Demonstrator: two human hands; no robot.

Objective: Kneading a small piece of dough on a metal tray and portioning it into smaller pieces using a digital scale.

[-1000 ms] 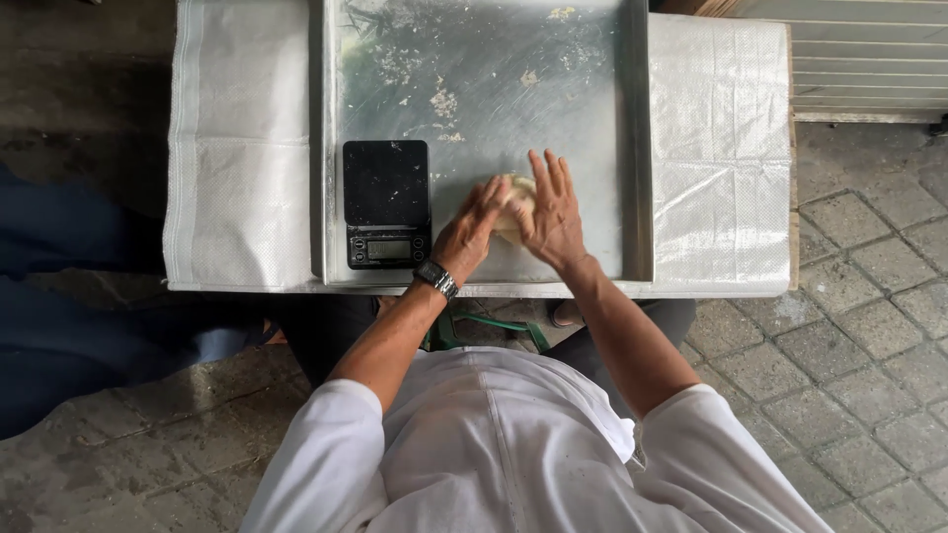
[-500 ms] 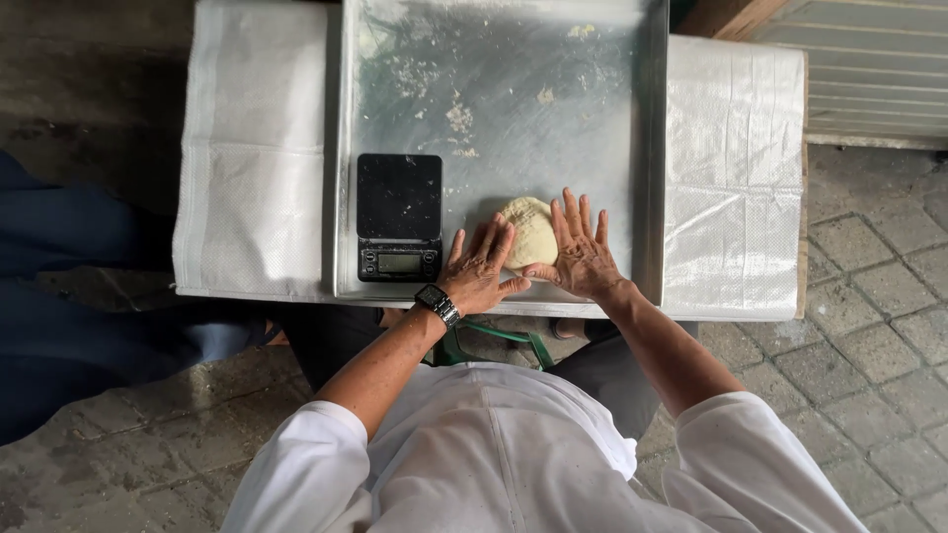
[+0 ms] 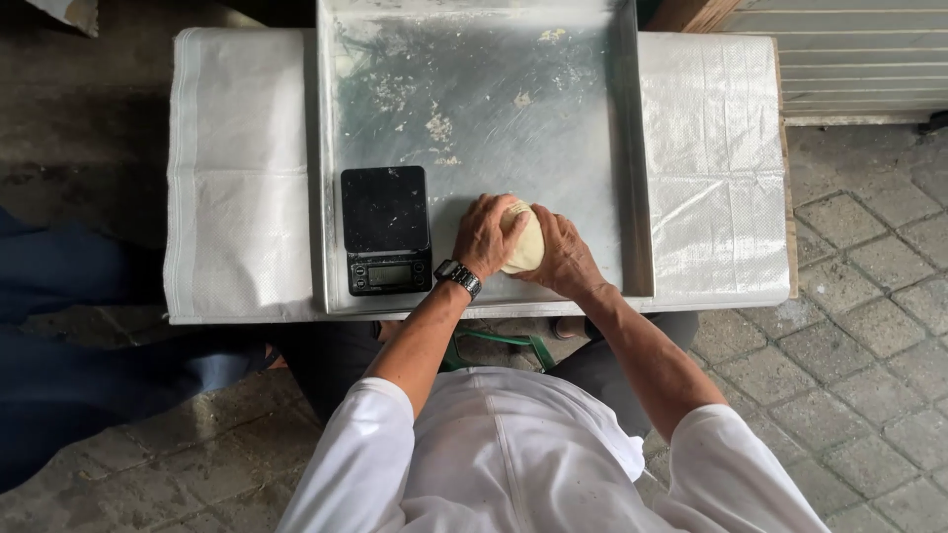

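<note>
Head view, looking straight down at a seated person in a white top.

Dough (image 3: 524, 240): pale ball, resting on the near part of the metal tray (image 3: 494, 109), just right of the scale (image 3: 386, 229) and apart from it.

Left hand (image 3: 486, 237): curled over the dough's left side, fingers wrapped on it, palm pressing in. A dark watch (image 3: 458, 277) sits on that wrist.

Right hand (image 3: 565, 252): cupped against the dough's right side, fingers closed around it. Both hands enclose the ball between them, so only a strip of dough shows in the gap. Judgement: this two-sided cupping suits shaping or rounding a soft lump, since the palms can squeeze and turn it against the flat metal.

Tray: shallow, raised rims, floury smears and dough scraps toward the far end. Its smooth face likely serves as the working surface.

Scale: black, flat, display toward the person, nothing on its plate. Kept within easy reach of the left hand.

Tabletop (image 3: 242, 178): covered with white woven sheeting, the tray lying on it. Paved ground around.
</note>
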